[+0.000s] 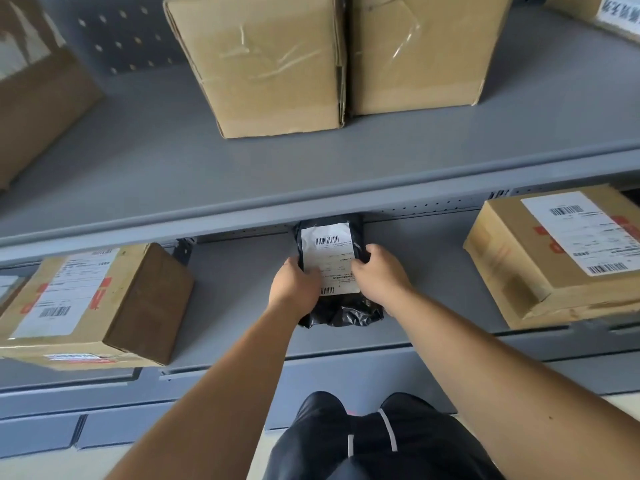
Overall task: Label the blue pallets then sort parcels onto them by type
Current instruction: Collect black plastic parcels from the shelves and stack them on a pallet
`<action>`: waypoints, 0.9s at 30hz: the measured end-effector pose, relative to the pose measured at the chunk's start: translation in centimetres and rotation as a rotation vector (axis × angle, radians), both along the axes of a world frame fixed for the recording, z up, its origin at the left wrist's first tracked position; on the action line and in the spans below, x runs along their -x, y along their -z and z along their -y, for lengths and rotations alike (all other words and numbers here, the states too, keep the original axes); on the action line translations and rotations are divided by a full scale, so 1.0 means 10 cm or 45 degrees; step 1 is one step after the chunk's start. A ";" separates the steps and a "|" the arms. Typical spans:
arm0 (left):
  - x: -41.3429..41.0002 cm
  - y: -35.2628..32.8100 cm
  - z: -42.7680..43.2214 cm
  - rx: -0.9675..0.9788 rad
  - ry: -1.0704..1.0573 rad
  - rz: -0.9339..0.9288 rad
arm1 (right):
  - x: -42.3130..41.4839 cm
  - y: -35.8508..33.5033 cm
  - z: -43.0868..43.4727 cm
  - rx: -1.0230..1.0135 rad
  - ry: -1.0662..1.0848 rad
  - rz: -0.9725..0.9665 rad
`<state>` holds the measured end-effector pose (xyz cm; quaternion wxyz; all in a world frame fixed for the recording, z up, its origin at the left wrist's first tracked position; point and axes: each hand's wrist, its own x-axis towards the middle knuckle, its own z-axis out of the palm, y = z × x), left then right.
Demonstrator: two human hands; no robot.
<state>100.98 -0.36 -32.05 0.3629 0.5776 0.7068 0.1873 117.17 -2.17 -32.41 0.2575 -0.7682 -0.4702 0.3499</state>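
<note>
L hand (295, 282), R hand (378, 271) grip black pkg (343, 311) (labelled)

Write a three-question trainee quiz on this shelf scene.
1. True or false: the left hand and right hand both hold the black parcel.
2. The parcel's wrapping is: A plastic bag; B carton; C wooden crate.
3. Fill in: the two plain taped boxes stand on the shelf ____ the parcel.
Key: 1 true; 2 A; 3 above.
</note>
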 end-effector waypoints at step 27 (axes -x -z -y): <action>0.40 -1.02 1.18 0.335 -0.329 0.387 | 0.21 -0.97 1.09 0.069 0.109 -0.327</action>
